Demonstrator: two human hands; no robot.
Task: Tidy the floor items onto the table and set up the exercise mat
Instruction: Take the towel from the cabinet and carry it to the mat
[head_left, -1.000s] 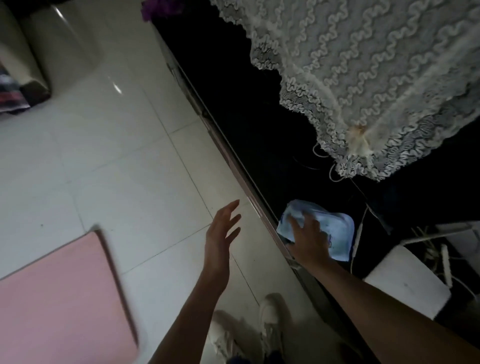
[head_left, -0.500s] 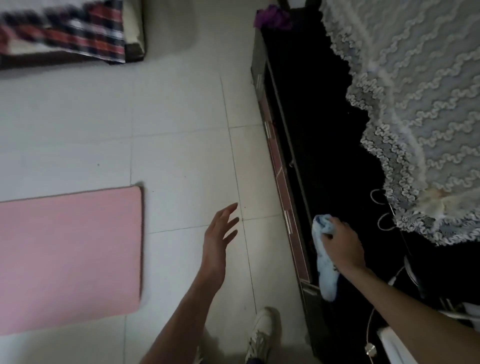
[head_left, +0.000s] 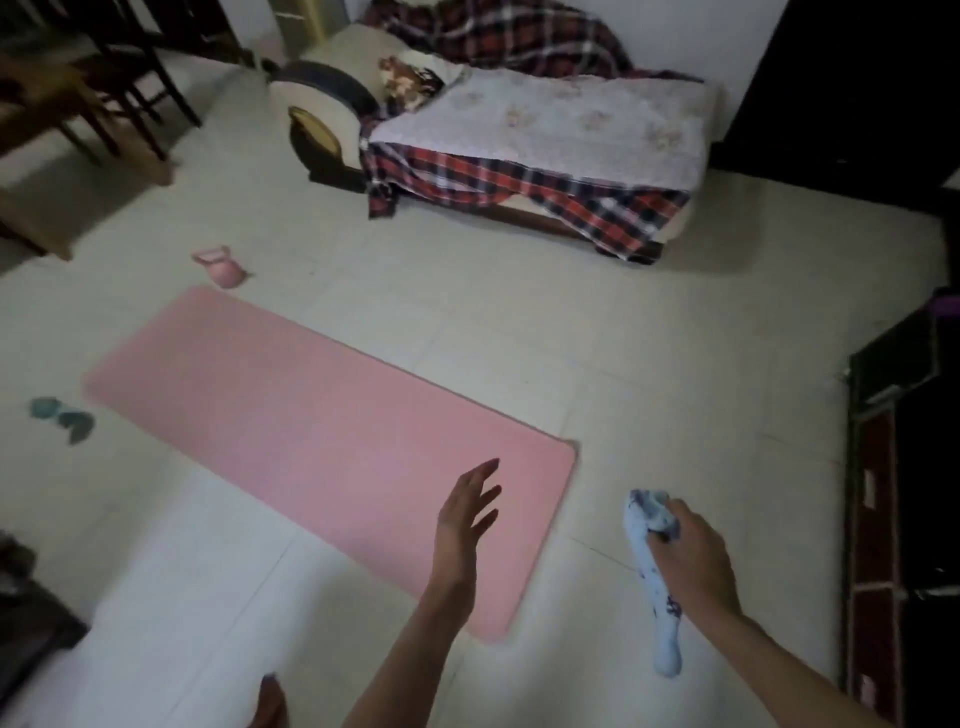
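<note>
Evidently the step in hand is a carry: the right hand (head_left: 691, 551) has its fingers curled round the upper end of a pale blue patterned cloth (head_left: 655, 582), which hangs limp below the fist, off the white tiled floor (head_left: 649, 338) and apart from everything else, just to the right of the mat's near corner. The left hand (head_left: 465, 519) holds nothing; its fingers are straight and spread, hovering over the near end of the flat pink rectangular exercise mat (head_left: 322, 436). That mat already lies unrolled on the tiles, so the mat part of the task looks largely settled, judging by how it lies. Where the cloth is bound cannot be told from this view. The next move probably calls for a decision on a spot for it, with the free hand available for another pickup. Counting what is still on the floor: one small pink kettlebell (head_left: 222, 267) stands just beyond the mat's far corner, and what seems to be one teal dumbbell (head_left: 62, 418), too blurred to be sure of, lies near the mat's left side. One mat, one cloth, two hands. Beyond them stands one low sofa draped in a red-and-dark plaid blanket (head_left: 519, 182), dark wooden chairs (head_left: 104, 67) crowd the upper left, and a dark cabinet (head_left: 904, 467) lines the right edge.
</note>
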